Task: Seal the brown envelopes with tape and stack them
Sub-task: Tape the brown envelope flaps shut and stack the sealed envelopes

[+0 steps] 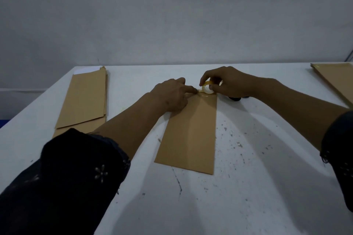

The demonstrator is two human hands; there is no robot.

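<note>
One brown envelope [189, 133] lies flat at the middle of the white tabletop [257, 187], its long side running from near to far, so that the flap end sits at the far edge where both hands can reach it. The left hand [172, 95] rests on the far left corner of this envelope, with a straight finger pressed down at the flap; judging by the placement, it pins the loose end of the tape and keeps the paper from sliding. The right hand [227, 82] pinches the small roll of clear tape [207, 88] between thumb and curled fingers, holding it on edge just at the far end of the envelope, close beside the left fingertip, which suits drawing a strip across the flap. The sealing of this envelope appears under way, not finished. A pile of brown envelopes [84, 99] lies at the far left of the tabletop, some white paper showing at its far end, and another pile [336, 80] lies at the far right edge; which is sealed cannot be told. A dark object [236, 99] peeks out beneath the right wrist, too hidden to identify.
</note>
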